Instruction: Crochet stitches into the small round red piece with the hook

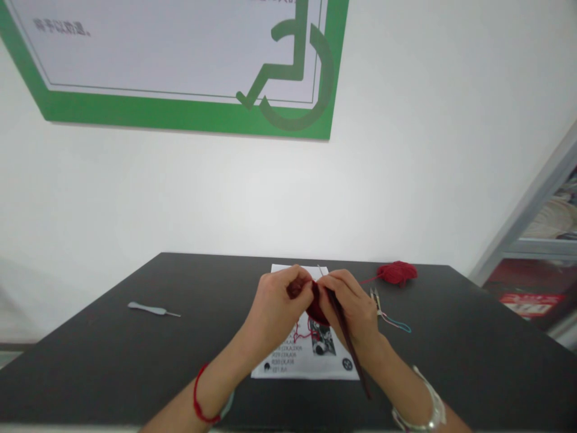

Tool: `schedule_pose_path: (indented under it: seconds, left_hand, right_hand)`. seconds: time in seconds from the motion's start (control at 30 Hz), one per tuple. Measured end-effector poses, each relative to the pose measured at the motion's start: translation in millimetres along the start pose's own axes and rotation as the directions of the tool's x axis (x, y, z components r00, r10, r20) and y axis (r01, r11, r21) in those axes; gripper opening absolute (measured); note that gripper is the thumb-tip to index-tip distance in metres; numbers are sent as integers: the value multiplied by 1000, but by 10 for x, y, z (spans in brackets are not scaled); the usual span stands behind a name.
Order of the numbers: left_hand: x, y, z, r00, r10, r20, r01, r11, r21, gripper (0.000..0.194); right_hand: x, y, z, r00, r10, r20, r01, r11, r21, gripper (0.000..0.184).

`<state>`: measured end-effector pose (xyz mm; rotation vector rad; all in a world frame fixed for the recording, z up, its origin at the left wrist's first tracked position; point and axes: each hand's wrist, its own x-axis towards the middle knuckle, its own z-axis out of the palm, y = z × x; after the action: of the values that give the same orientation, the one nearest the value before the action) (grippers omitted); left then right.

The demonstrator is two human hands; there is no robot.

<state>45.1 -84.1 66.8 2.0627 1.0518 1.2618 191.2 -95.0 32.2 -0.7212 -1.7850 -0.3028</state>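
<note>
My left hand [288, 300] is closed, with thumb and forefinger pinching the edge of a small dark red crochet piece [319, 311]. My right hand [354, 307] is wrapped round a crochet hook [347, 340]. Its long dark brown handle slants down toward me, and its thin metal end shows above the fingers. Both hands meet at the crochet piece, whose upper part is hidden by the fingers. A loose red yarn tail [303, 331] dangles below it, over a printed pattern sheet [311, 370].
A red yarn ball [396, 273] lies at the back right, its strand running to my right hand. Thread snips [375, 299] with a blue-pink cord lie beside that hand. Another hook with a pale handle [151, 309] rests on the dark table [112, 361] at left. A white wall stands behind.
</note>
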Motion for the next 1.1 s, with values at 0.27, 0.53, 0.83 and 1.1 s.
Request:
schedule_pose_path:
  seconds: [0.27,0.53,0.83,1.1]
  left_hand:
    - [2,-37,130,957,-270,107,287,825,-487,13]
    - [-24,-212,135,994,-108,-11,107,990,-92,13]
    - [-56,-397,247,988,-154,31,156,986,-61,10]
    - [-93,-860,233,927,-302,223,354,900,-254,16]
  right_hand:
    - [-88,4,138,962,234,-141,-214,966,143,17]
    - [-175,140,110,989,148,-12,-146,986,78,16]
    - [-425,231,238,970,235,60,-238,969,68,17]
    - [-979,582,152,844,367,391,-415,909,45,17]
